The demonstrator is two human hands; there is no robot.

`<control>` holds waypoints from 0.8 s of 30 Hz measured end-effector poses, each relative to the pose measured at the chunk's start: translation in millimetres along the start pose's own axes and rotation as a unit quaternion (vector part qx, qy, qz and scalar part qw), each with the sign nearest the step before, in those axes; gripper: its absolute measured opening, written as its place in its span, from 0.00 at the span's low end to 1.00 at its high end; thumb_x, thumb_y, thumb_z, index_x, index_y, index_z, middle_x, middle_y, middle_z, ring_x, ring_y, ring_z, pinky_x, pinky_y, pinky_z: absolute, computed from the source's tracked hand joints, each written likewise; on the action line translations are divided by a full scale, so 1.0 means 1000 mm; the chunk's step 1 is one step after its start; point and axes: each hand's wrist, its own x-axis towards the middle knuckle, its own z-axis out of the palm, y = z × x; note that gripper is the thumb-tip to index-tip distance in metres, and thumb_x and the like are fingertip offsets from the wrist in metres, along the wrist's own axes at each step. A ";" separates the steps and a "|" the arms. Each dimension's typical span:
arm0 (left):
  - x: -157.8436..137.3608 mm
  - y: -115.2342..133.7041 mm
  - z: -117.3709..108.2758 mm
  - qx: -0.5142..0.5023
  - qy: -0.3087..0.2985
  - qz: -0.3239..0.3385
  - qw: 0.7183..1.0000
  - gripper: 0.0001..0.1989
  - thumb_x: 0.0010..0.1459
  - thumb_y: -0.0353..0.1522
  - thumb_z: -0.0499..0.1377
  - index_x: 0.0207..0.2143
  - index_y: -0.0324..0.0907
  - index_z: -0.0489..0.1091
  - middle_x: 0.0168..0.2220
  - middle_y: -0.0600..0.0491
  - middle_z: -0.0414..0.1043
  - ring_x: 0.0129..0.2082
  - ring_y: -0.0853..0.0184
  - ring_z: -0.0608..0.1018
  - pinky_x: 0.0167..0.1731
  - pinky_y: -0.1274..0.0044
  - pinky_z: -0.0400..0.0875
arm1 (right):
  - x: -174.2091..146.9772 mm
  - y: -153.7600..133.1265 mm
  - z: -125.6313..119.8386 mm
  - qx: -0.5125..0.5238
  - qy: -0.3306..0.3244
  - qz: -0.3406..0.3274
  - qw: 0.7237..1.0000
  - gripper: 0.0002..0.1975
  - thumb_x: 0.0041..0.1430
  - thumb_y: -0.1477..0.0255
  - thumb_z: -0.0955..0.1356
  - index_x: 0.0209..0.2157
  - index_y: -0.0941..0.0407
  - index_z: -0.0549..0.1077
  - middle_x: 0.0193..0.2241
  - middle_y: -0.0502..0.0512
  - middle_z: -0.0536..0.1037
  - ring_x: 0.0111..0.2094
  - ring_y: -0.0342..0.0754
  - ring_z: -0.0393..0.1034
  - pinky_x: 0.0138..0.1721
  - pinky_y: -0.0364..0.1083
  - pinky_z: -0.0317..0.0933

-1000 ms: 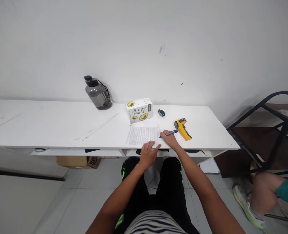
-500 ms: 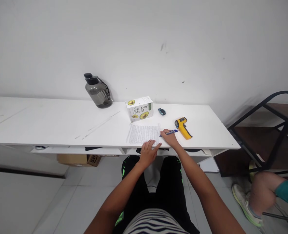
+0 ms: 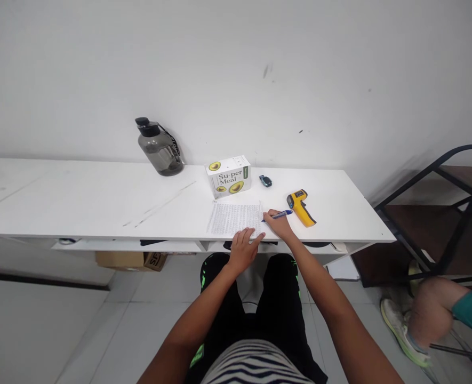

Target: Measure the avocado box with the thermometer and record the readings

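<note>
A sheet of paper [image 3: 232,217] covered in rows of handwriting lies near the front edge of the white desk [image 3: 79,200]. My left hand [image 3: 244,249] rests with fingers spread on the sheet's lower edge. My right hand [image 3: 279,224] grips a blue pen [image 3: 282,214], its tip at the right side of the sheet. Just behind the paper stands a white "Su-per Meal" box [image 3: 230,178] with avocado pictures. To the right of the pen lies a yellow and black infrared thermometer [image 3: 302,209]. A small dark watch-like item [image 3: 265,181] sits right of the box.
A grey water bottle [image 3: 161,149] with a black lid stands against the wall. Below the desk is a cardboard box [image 3: 121,260]. On the right are a dark metal-framed shelf [image 3: 428,224] and another person's bent leg [image 3: 431,309].
The view has shifted very slightly. My right hand and the pen stay at the paper's right side with hardly any movement; my left hand keeps its place.
</note>
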 end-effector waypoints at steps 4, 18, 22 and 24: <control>0.000 0.000 0.000 0.007 0.000 -0.002 1.000 0.24 0.60 0.32 0.56 0.59 0.55 0.65 0.56 0.46 0.66 0.58 0.54 0.66 0.58 0.60 0.56 | 0.000 0.000 -0.001 0.005 0.003 0.003 1.000 0.17 0.54 0.59 0.62 0.17 0.53 0.59 0.18 0.47 0.65 0.27 0.46 0.62 0.31 0.44 0.55; 0.000 0.000 0.001 -0.012 0.012 -0.003 1.000 0.25 0.59 0.31 0.57 0.59 0.54 0.65 0.56 0.46 0.66 0.58 0.55 0.66 0.58 0.61 0.55 | 0.000 0.002 0.000 0.004 0.010 0.001 1.000 0.16 0.53 0.61 0.62 0.17 0.53 0.58 0.17 0.46 0.63 0.26 0.45 0.60 0.30 0.44 0.54; 0.001 0.000 0.001 0.001 0.037 0.009 0.999 0.25 0.58 0.31 0.58 0.58 0.53 0.66 0.55 0.45 0.67 0.57 0.55 0.66 0.57 0.62 0.56 | 0.001 0.001 0.000 0.004 0.005 0.002 1.000 0.16 0.53 0.60 0.63 0.17 0.54 0.61 0.17 0.46 0.64 0.26 0.45 0.61 0.30 0.43 0.54; 0.001 0.000 0.000 0.006 0.043 0.010 0.999 0.24 0.58 0.31 0.58 0.57 0.53 0.67 0.54 0.46 0.67 0.56 0.55 0.67 0.57 0.62 0.56 | 0.001 0.000 0.000 0.004 0.003 0.002 1.000 0.17 0.53 0.60 0.62 0.17 0.54 0.61 0.17 0.47 0.65 0.26 0.45 0.61 0.31 0.44 0.55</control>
